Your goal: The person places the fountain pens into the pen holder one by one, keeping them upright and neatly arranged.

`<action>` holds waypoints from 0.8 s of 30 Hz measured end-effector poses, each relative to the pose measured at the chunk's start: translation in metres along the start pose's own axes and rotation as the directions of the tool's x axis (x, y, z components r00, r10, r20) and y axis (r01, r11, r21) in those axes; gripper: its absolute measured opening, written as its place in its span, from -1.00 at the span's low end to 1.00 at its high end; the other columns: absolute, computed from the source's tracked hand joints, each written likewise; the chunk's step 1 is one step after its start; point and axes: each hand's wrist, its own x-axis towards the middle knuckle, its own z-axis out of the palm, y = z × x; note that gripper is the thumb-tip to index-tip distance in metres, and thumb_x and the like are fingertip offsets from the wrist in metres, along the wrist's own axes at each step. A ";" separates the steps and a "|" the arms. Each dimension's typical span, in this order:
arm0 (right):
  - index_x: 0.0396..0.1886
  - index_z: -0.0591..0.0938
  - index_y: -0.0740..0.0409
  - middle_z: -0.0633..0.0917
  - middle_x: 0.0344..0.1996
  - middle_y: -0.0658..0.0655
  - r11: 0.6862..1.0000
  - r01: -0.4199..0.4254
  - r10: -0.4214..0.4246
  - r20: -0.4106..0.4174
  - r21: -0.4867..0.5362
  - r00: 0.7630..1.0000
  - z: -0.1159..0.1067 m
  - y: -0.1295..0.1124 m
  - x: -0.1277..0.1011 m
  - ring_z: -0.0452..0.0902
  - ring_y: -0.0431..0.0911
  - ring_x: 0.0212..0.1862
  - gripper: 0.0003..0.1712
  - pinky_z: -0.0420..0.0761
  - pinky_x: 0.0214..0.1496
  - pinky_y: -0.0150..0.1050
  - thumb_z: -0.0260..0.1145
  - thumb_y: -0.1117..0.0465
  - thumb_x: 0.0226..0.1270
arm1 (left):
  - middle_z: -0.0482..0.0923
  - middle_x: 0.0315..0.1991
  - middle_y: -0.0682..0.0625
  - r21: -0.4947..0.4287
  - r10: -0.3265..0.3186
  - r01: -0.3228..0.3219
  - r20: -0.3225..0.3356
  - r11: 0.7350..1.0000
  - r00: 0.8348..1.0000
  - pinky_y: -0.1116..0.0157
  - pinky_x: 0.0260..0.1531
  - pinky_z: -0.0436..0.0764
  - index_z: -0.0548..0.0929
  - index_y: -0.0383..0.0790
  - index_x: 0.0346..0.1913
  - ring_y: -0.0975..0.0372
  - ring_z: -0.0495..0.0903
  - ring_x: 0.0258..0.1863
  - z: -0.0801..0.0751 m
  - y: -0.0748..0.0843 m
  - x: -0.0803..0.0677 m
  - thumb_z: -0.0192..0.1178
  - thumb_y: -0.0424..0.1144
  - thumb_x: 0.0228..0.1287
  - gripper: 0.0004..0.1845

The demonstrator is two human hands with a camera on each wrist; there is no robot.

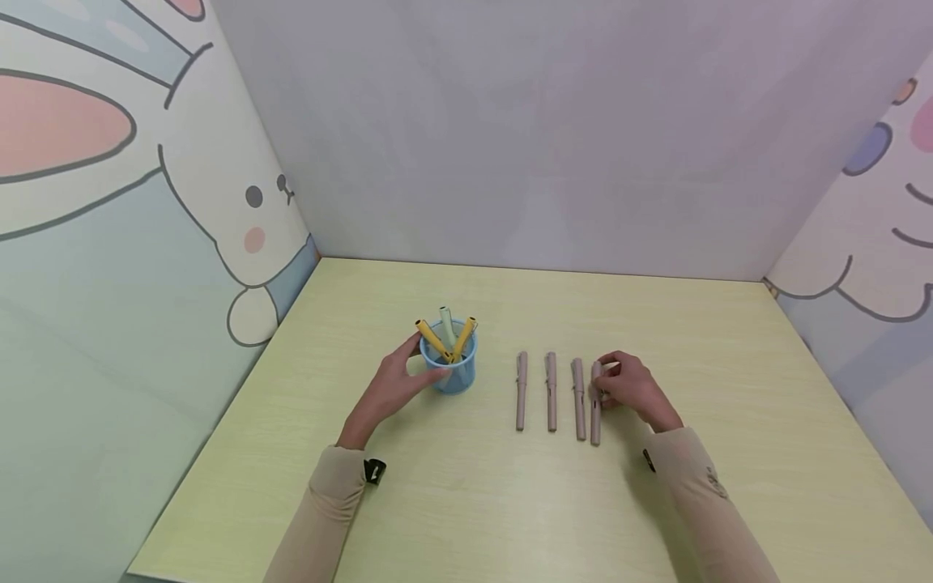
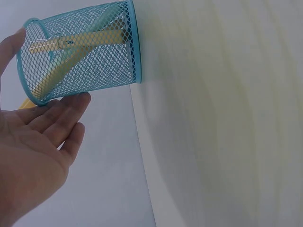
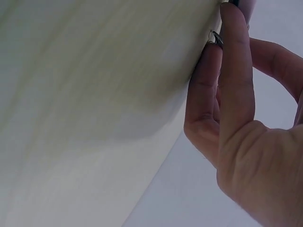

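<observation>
The right hand (image 1: 632,390) pinches the rightmost pen (image 1: 596,402) on the table (image 1: 656,502) while the left hand (image 1: 397,385), grip released, steadies the mesh pen cup (image 1: 452,368); the pickup step appears underway, and the next move likely calls for a clean lift.

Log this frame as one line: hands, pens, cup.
left hand: steadies blue mesh cup | cup: three pens, upright | right hand: pinches rightmost tan pen | table: four tan pens in row

No text, label or number seems readable anywhere.
</observation>
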 end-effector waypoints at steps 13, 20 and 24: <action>0.37 0.31 0.58 0.51 -0.13 0.35 0.988 0.139 -0.137 -0.039 0.067 0.990 -0.003 0.003 0.000 0.59 -0.01 -0.21 -0.42 0.77 -0.27 -0.11 0.20 0.47 0.41 | 0.40 0.46 -0.14 -0.001 -0.001 0.001 0.007 1.000 1.000 -0.23 0.39 0.26 0.16 -0.14 0.64 -0.05 0.30 0.48 0.000 0.001 -0.001 0.38 0.09 0.36 -0.06; 0.41 0.31 0.51 0.49 -0.02 0.42 0.976 0.205 -0.200 -0.061 0.077 0.978 -0.007 0.004 0.003 0.57 0.03 -0.10 -0.40 0.77 -0.22 -0.10 0.24 0.47 0.44 | 0.40 0.46 -0.13 -0.005 -0.010 0.010 0.004 1.000 1.000 -0.22 0.39 0.26 0.15 -0.13 0.65 -0.04 0.30 0.48 0.000 0.002 -0.001 0.38 0.10 0.36 -0.05; 0.43 0.31 0.49 0.49 -0.01 0.43 0.967 0.245 -0.240 -0.075 0.071 0.968 -0.009 0.000 0.002 0.57 0.03 -0.11 -0.39 0.77 -0.23 -0.09 0.25 0.47 0.46 | 0.39 0.47 -0.13 -0.009 -0.011 0.011 0.005 1.000 1.000 -0.23 0.39 0.26 0.15 -0.15 0.65 -0.05 0.29 0.48 0.000 0.002 -0.001 0.38 0.10 0.36 -0.04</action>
